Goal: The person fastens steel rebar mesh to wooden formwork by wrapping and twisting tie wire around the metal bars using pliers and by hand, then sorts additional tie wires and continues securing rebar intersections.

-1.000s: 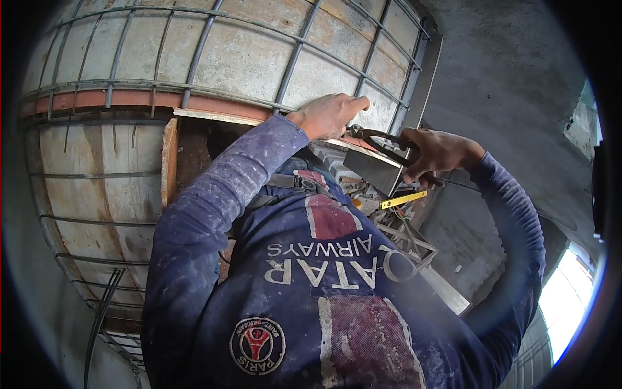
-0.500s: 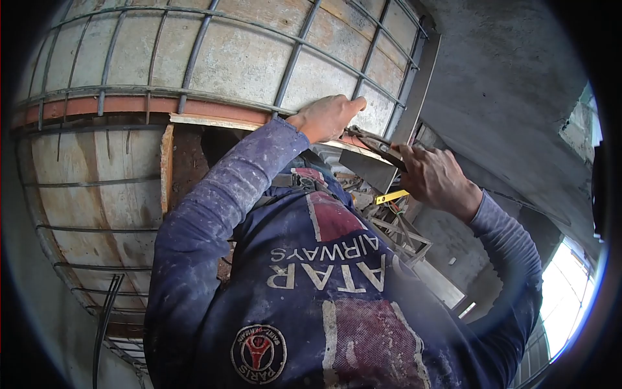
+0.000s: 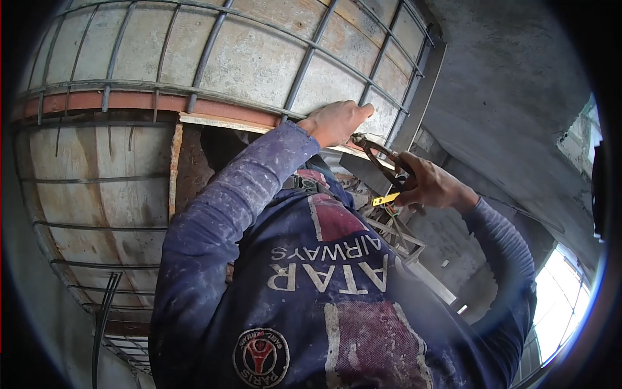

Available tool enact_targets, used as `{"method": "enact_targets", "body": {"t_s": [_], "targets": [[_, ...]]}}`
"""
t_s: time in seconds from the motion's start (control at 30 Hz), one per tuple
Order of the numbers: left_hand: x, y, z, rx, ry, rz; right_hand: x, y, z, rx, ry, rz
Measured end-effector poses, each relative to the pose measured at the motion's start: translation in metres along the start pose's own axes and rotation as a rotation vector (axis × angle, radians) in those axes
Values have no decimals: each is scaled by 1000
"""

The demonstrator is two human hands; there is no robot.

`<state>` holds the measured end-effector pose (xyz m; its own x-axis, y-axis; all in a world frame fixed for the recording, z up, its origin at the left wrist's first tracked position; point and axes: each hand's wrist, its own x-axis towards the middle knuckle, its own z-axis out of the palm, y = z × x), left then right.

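The shirt reads "ATAR AIRWAYS" above a Paris Saint-Germain badge. The right hand grips pincers, their head near the left hand, whose hold I can't tell, beside rebar mesh over pale panels; grey concrete rises rightward.

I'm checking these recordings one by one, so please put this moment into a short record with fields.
Left hand: at the lower edge of the panel; what it grips is unclear
Right hand: closed around the handles of the pliers
Pliers head: close to the left hand
Behind hands: steel bars crossing in a grid over the panel
Nearby: yellow level, partly hidden by the right hand
Clothing: dusty blue shirt
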<state>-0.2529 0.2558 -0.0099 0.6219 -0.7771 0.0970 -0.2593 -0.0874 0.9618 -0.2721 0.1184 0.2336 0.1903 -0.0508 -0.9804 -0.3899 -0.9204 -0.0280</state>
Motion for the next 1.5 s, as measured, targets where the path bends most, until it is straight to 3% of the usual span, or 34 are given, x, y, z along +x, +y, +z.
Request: {"method": "enact_targets", "body": {"t_s": [0.03, 0.2, 0.27, 0.3, 0.37, 0.4, 0.47, 0.53, 0.6, 0.63, 0.67, 0.73, 0.77, 0.87, 0.93, 1.0, 1.03, 1.17, 1.27, 1.33, 1.4, 1.47, 1.5], "targets": [[-1, 3, 0, 14, 7, -3, 0, -4, 0, -113, 21, 6], [0, 9, -7, 9, -39, -13, -3, -20, -9, -55, -41, 124], [-2, 8, -5, 5, -47, -50, -2, -12, -11, 276, -117, 74], [-1, 3, 0, 5, -11, 2, 0, -1, -10, 270, -121, 71], [-1, -5, 6, 7, 31, 48, 3, 24, -7, 833, -236, 181], [-1, -6, 6, 58, 72, 111, 2, 21, -6, 827, -240, 179], [-2, -6, 11, 104, 100, 185, -4, 14, 0, 516, 23, 78], [-2, -4, 8, 93, 132, 165, -7, 16, -9, 447, 25, 40], [-2, -4, 8, 89, 89, 171, -5, 27, -6, -103, 208, -245], [-3, -4, 9, 93, 128, 187, -13, 13, -6, -128, 156, -89], [-3, -5, 11, 97, 170, 199, -14, 11, 2, -117, 163, -92], [-4, -4, 10, 111, 153, 201, -18, 10, 19, -803, 485, -215], [-3, -4, 9, 122, 149, 199, -20, 3, 24, -957, 574, -232], [-3, -2, 5, 128, 117, 170, -18, 2, 31, -892, 476, -158], [-2, -3, 6, 133, 101, 162, -17, 5, 24, -892, 529, -231], [-1, -2, 8, 129, 94, 150, -18, -15, -3, 280, -18, 148], [-1, -2, 7, 127, 103, 157, -9, 2, 2, 775, -63, 162], [-3, -4, 6, 126, 120, 196, -10, 5, 1, 859, -103, 179], [-1, -6, 8, 136, 101, 190, -12, 10, 12, -80, 207, -108], [-1, -5, 8, 129, 93, 181, -15, 0, 17, -227, 218, -71], [-1, -5, 9, 127, 111, 157, -16, 3, 32, -982, 658, -352], [-1, -5, 10, 125, 115, 164, -18, 3, 41, -1068, 681, -281], [-2, -4, 8, 124, 122, 165, -15, 10, 46, -960, 616, -236]]}}
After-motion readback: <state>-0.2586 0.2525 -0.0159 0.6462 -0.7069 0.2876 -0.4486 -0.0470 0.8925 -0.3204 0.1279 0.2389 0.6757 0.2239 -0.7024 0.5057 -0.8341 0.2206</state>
